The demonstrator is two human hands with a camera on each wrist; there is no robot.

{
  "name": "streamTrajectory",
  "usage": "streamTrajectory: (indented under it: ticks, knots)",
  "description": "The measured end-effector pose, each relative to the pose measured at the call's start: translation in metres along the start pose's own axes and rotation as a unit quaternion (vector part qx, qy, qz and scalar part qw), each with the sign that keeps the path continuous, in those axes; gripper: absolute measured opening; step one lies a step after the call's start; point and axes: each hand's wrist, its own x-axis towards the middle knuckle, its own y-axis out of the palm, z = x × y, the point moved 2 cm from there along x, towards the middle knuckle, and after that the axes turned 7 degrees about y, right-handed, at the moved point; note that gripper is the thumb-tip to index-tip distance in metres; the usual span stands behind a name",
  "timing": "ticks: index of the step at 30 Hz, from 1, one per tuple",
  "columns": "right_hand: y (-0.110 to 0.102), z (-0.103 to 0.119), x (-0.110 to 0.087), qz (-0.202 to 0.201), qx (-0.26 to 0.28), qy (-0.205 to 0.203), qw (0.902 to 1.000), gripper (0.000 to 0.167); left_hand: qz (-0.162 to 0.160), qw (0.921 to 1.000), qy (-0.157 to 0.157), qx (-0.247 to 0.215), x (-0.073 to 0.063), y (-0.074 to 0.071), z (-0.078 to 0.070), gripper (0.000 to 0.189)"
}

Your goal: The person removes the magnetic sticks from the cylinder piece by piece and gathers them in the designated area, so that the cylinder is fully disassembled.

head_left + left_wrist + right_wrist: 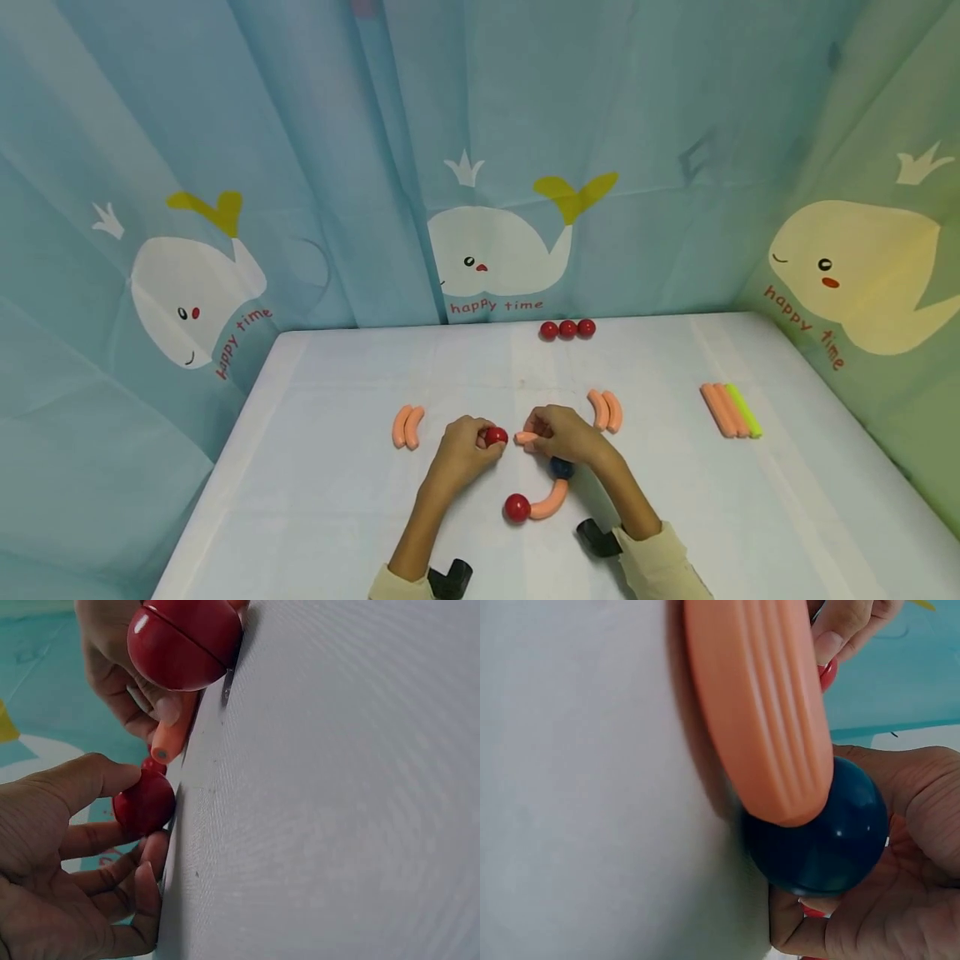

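My left hand (457, 454) pinches a glossy red ball (496, 436) between thumb and fingers, low over the white table. Facing it, my right hand (567, 435) holds a short orange rod (171, 739), whose free end points at that ball. Just below the right hand, a dark blue ball (817, 832) touches one end of a curved orange rod (761, 712). The other end of this curve meets a second red ball (517, 507), nearer to me. In the right wrist view the blue ball hides part of the right hand.
Two curved orange rods (408, 427) lie on the left, two more (605, 411) behind the right hand. Straight orange rods (724, 410) and a lime-green one (744, 410) lie far right. Three red balls (567, 329) line the back edge, before a blue curtain (375, 250).
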Motion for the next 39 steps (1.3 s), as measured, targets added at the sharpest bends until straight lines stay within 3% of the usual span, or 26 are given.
streamTrajectory:
  ticks: [4, 8, 15, 19, 23, 28, 33, 39]
  knots:
    - [0.000, -0.002, 0.000, 0.003, 0.002, -0.013, 0.9999, 0.014, 0.000, 1.0000, -0.002, 0.004, 0.005, -0.002, -0.001, 0.024]
    - [-0.001, -0.002, 0.002, 0.001, 0.007, -0.022, 0.9997, 0.014, 0.011, 0.9999, 0.001, 0.012, 0.023, -0.006, 0.001, 0.026]
    - [0.001, -0.005, 0.001, 0.005, 0.010, -0.019, 0.9997, 0.013, 0.021, 0.9996, -0.004, 0.017, 0.081, -0.002, 0.011, 0.027]
    - [0.004, -0.007, 0.001, 0.004, 0.010, -0.023, 0.9997, 0.013, 0.028, 0.9989, -0.037, -0.001, 0.113, 0.005, 0.017, 0.031]
    - [0.008, -0.006, 0.001, 0.007, 0.014, -0.036, 0.9992, 0.013, 0.020, 0.9968, -0.077, -0.006, 0.139, 0.009, 0.020, 0.033]
    - [0.007, -0.007, 0.000, -0.005, 0.003, -0.039, 0.9992, 0.013, -0.004, 0.9969, -0.075, -0.023, 0.166, 0.017, 0.014, 0.032]
    - [0.004, -0.009, -0.001, -0.017, -0.005, -0.039, 0.9991, 0.013, -0.036, 0.9978, -0.052, -0.021, 0.186, 0.025, 0.009, 0.034]
    - [0.004, -0.008, 0.000, -0.014, 0.007, -0.051, 0.9986, 0.013, -0.046, 0.9978, -0.045, -0.016, 0.198, 0.026, 0.007, 0.036]
